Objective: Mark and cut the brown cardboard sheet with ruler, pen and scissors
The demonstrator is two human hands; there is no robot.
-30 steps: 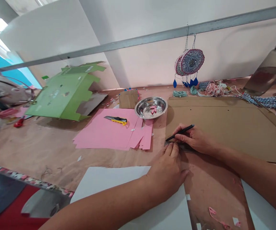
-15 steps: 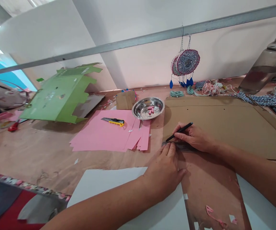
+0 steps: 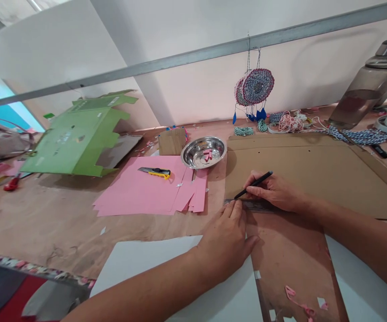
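Observation:
My right hand [image 3: 275, 192] grips a black pen [image 3: 258, 181], its tip down at the ruler's upper edge near the cardboard's left corner. The dark, see-through ruler [image 3: 260, 205] lies along the near edge of a brown cardboard sheet [image 3: 314, 174]. My left hand [image 3: 225, 239] lies palm down, fingertips pressing on the ruler's left end and thumb stretched out to the right. The left fingertips almost meet the pen tip. Any mark under the pen is too small to make out.
Left of the cardboard are a steel bowl [image 3: 183, 157] with pink rolls, pink paper sheets [image 3: 129, 192] and a yellow cutter [image 3: 158, 173]. A green carton [image 3: 69, 143] stands farther left. Yarn [image 3: 292, 121] and a bottle [image 3: 357, 98] sit behind. White sheets [image 3: 139, 264] lie near me.
The pen tip has slid slightly right along the ruler, away from the cardboard's left corner. My left hand stays pressed on the ruler. The whole view has shifted a little.

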